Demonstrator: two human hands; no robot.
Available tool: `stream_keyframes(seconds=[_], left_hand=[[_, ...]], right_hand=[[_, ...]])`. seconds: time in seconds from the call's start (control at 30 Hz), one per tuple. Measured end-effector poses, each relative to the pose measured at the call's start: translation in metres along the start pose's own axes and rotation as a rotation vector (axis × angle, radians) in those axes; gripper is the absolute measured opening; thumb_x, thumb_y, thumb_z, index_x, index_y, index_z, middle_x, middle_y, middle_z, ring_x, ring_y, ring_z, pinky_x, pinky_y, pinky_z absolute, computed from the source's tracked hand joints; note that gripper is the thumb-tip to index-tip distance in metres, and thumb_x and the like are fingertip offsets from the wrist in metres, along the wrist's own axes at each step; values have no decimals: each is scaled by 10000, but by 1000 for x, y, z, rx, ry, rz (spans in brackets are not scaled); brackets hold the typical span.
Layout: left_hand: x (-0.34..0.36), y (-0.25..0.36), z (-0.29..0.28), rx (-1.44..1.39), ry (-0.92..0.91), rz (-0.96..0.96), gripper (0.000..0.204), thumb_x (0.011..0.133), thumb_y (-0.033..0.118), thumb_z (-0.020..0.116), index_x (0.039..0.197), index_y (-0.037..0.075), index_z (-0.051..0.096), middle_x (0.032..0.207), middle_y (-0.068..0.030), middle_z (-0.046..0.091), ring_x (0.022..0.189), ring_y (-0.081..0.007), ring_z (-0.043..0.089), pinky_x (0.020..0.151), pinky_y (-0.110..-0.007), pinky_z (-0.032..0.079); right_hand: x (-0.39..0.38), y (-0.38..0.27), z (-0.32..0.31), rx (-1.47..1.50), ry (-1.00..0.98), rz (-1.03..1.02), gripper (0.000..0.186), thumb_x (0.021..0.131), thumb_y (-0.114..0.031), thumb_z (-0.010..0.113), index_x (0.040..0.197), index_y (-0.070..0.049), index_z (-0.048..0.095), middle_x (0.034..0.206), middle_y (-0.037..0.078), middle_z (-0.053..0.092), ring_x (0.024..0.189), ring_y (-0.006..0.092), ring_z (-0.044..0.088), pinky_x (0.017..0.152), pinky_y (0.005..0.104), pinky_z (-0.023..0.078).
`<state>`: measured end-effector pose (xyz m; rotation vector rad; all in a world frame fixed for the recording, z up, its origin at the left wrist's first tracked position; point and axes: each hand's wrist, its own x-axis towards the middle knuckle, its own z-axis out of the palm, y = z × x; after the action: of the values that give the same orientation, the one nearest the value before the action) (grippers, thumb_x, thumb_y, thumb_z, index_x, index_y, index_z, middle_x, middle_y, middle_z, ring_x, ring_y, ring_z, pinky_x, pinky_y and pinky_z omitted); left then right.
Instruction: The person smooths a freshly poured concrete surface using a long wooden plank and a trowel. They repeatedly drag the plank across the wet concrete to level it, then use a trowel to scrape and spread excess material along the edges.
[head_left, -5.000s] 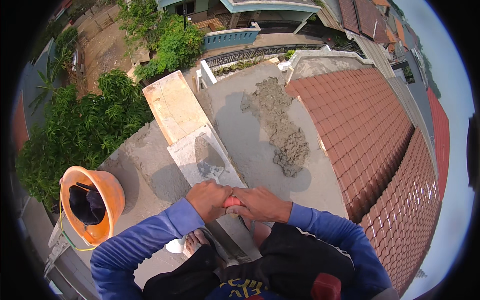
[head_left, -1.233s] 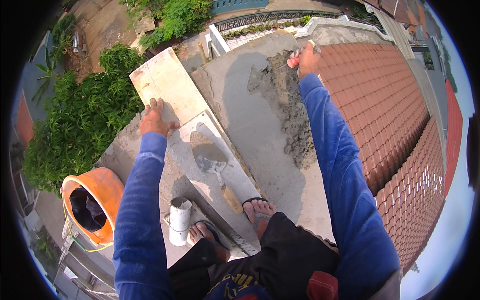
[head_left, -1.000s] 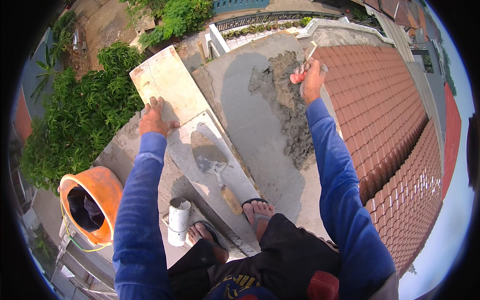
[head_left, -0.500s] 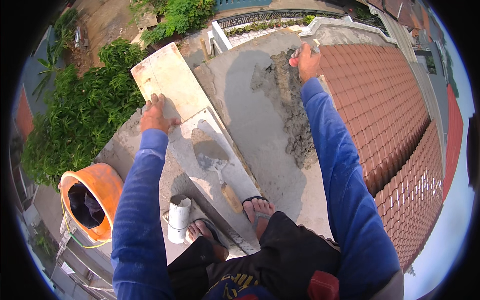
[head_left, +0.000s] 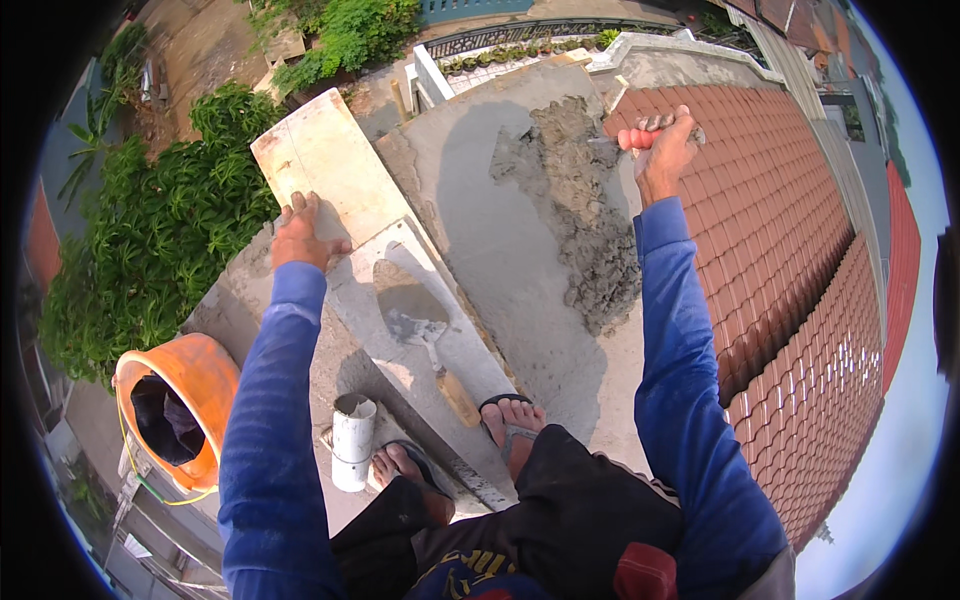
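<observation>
My left hand [head_left: 300, 235] lies with fingers spread on the pale board [head_left: 325, 145], near where it meets a grey-white board [head_left: 480, 350]. A trowel [head_left: 457, 397] with a wooden handle rests on that grey-white board, its blade smeared with mortar. My right hand [head_left: 668, 158] is closed around a red-handled trowel [head_left: 630, 139], held up beside the roof tiles; little of its blade shows. Left of this hand, rough wet mortar [head_left: 590, 220] is heaped along the slab. Smoother grey mortar [head_left: 495, 240] spreads between the heap and the boards.
An orange bucket [head_left: 205, 365] with dark contents stands at the left. A white pipe [head_left: 353, 440] rises beside my left foot. Brown roof tiles [head_left: 740, 230] slope along the right. Leafy trees [head_left: 160, 230] grow below the left edge, and a railing [head_left: 550, 32] crosses the far end.
My right hand has moved right and slightly nearer with the red-handled trowel, away from over the mortar heap toward the roof tiles. My left hand stays on the board.
</observation>
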<state>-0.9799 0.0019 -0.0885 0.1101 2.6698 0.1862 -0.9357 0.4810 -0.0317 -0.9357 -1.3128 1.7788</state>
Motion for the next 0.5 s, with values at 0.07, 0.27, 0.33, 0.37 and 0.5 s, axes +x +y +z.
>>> stream_keyframes(seconds=[0.07, 0.27, 0.33, 0.37, 0.5], left_hand=[[2, -1, 2, 9, -2, -2, 1103, 600, 316, 972, 1552, 133, 446, 1662, -108, 337, 1507, -350, 359, 1177, -442, 430], [3, -1, 2, -12, -7, 5, 1110, 595, 292, 965, 1562, 143, 441, 1658, -113, 350, 1523, -330, 338, 1206, -435, 387], [3, -1, 2, -9, -3, 4, 1112, 592, 297, 968, 1560, 140, 444, 1659, -114, 348, 1524, -330, 337, 1206, -436, 386], [2, -1, 2, -7, 5, 4, 1113, 591, 299, 970, 1559, 139, 445, 1659, -115, 347, 1524, -329, 336, 1206, -437, 386], [2, -4, 5, -8, 15, 12, 1110, 593, 303, 970, 1557, 137, 448, 1660, -114, 345, 1524, -327, 337, 1202, -440, 393]], right_hand=[[6, 2, 7, 5, 15, -31, 378, 1018, -290, 484, 717, -65, 444, 622, 95, 480, 483, 214, 472, 411, 408, 466], [13, 56, -4, -43, -5, 136, 378, 1016, -260, 474, 709, -43, 434, 621, 97, 472, 536, 220, 515, 461, 401, 471], [19, 57, -20, -60, -29, 187, 376, 1018, -257, 479, 711, -45, 432, 623, 97, 475, 547, 217, 524, 475, 394, 469], [23, 51, -27, -96, -47, 158, 376, 1020, -260, 482, 712, -50, 431, 624, 96, 477, 549, 215, 524, 482, 389, 467], [25, 29, -34, -317, -130, 4, 391, 1033, -288, 487, 719, -59, 440, 631, 95, 492, 540, 210, 523, 475, 390, 489]])
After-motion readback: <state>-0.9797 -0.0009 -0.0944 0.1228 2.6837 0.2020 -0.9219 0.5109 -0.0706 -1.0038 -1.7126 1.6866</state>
